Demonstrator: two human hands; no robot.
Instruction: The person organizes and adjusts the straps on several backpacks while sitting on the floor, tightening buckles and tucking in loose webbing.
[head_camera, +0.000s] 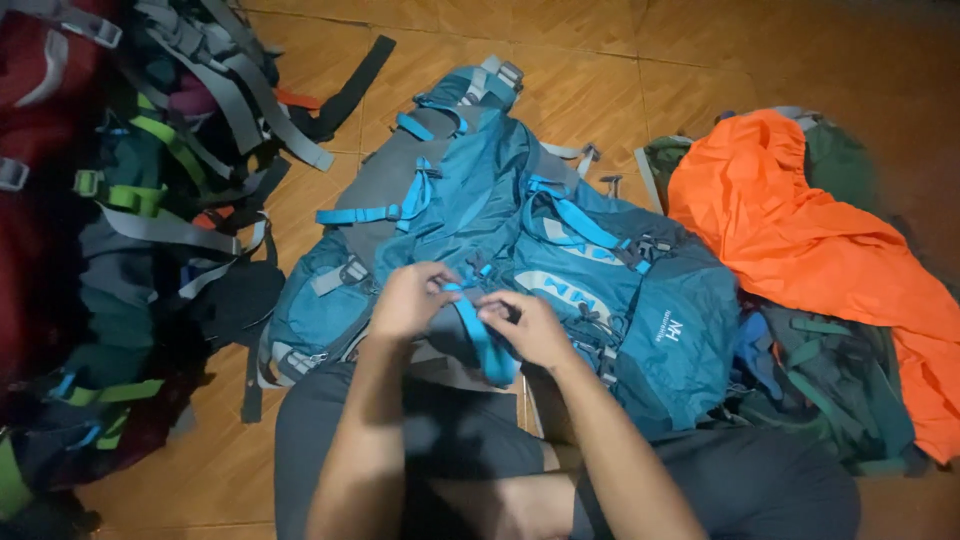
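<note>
The left hand (408, 298) is pinching the upper end of a bright blue strap (478, 335) between thumb and fingers, closed narrow on it; the right hand (533, 328) is gripping the same strap just beside it, fingers curled around the webbing, so the two hands are nearly touching; the strap is looping down between them and hanging over the person's lap. It is belonging to the teal backpack (560, 260), which is lying flat on the wooden floor (620, 80) directly beyond the hands, its near edge resting against the person's knees, its grey back panel and further blue straps facing up. As a judgement, the step in hand is looking like feeding or tightening this strap near its buckle, though the buckle itself is hidden by the fingers; continuing it is calling for one hand to be holding the webbing steady while the other is pulling the loose end through. Outward to the right, an orange cover (800, 240) is lying draped over a dark green pack (840, 380); to the far left, a heap of packs with grey and green straps (150, 190) is piling up beside a red one.
</note>
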